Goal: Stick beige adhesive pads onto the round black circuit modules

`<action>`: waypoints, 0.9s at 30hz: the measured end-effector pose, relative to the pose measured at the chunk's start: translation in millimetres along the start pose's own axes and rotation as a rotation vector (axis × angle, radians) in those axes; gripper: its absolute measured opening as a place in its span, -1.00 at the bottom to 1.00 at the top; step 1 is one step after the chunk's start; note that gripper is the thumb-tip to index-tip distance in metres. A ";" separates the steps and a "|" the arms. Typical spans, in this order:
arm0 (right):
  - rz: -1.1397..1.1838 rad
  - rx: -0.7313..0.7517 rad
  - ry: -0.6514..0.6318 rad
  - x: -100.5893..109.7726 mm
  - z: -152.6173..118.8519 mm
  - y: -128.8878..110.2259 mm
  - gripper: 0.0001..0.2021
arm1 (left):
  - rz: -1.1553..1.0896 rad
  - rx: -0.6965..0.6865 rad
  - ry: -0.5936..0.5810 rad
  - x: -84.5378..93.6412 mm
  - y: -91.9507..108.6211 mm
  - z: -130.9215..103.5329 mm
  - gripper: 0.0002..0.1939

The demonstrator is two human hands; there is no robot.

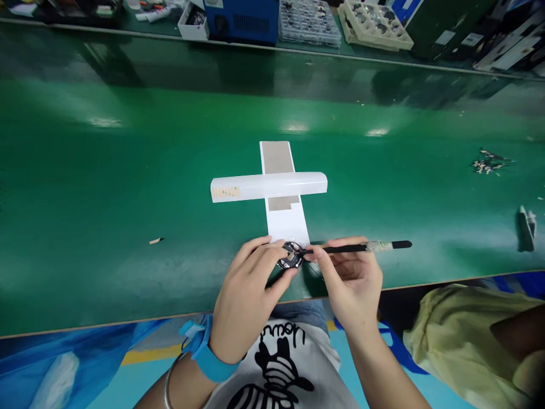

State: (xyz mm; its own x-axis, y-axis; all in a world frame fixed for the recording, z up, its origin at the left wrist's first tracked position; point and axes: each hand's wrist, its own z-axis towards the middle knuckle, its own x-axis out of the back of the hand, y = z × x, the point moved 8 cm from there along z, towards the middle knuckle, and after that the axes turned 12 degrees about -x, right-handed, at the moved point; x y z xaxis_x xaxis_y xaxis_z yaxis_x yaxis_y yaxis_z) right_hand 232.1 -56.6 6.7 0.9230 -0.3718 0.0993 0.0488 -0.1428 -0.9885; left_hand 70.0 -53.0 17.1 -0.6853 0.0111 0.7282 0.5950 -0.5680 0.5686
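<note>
Near the front edge of the green table, my left hand (249, 289) grips a small round black part (292, 255) between thumb and fingers. A blue band circles the left wrist. My right hand (353, 278) pinches a slim black tool (347, 249) with tape round its rear part, and its tip touches the round part. A thin dark wire hangs beside the part, between the hands. Just beyond them lies a white strip (287, 224) with grey-brown patches. Across this strip rests a long white curved piece (269, 186) with small coloured stickers at its left end.
Cutters (527, 227) lie at the far right, with a pile of small scraps (489, 162) behind them. A tiny tan piece (155, 241) is at the left. Along the back shelf stand a blue box (242, 21), a clear tray (309, 23) and a cream tray (374, 25). Someone's yellow-green clothing (472, 335) shows at lower right.
</note>
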 end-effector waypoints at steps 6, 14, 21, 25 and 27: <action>-0.012 0.010 -0.002 0.1 0.2 -0.7 -0.81 | 0.007 -0.031 0.008 0.7 3.1 1.3 -0.84; -0.069 0.068 -0.012 -0.1 -1.1 1.8 -0.86 | 0.119 -0.232 0.056 4.0 17.8 3.4 -0.93; -0.078 0.108 -0.006 -0.5 -2.5 2.3 -0.85 | 0.094 -0.156 -0.020 -0.5 12.5 2.8 -0.80; -0.077 0.127 0.003 -0.3 -3.5 0.5 -0.86 | 0.061 -0.124 -0.016 -0.8 10.6 3.1 -0.78; -0.078 0.135 0.004 -0.3 -3.7 -0.5 -0.86 | 0.040 -0.084 -0.009 -0.7 7.4 3.5 -0.72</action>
State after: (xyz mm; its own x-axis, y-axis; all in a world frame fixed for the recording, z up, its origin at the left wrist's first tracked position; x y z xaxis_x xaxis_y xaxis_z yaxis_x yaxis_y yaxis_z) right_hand 230.4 -59.8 7.5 0.9129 -0.3678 0.1769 0.1717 -0.0469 -0.9840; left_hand 76.3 -54.3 22.2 -0.6579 -0.0056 0.7531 0.5842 -0.6349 0.5056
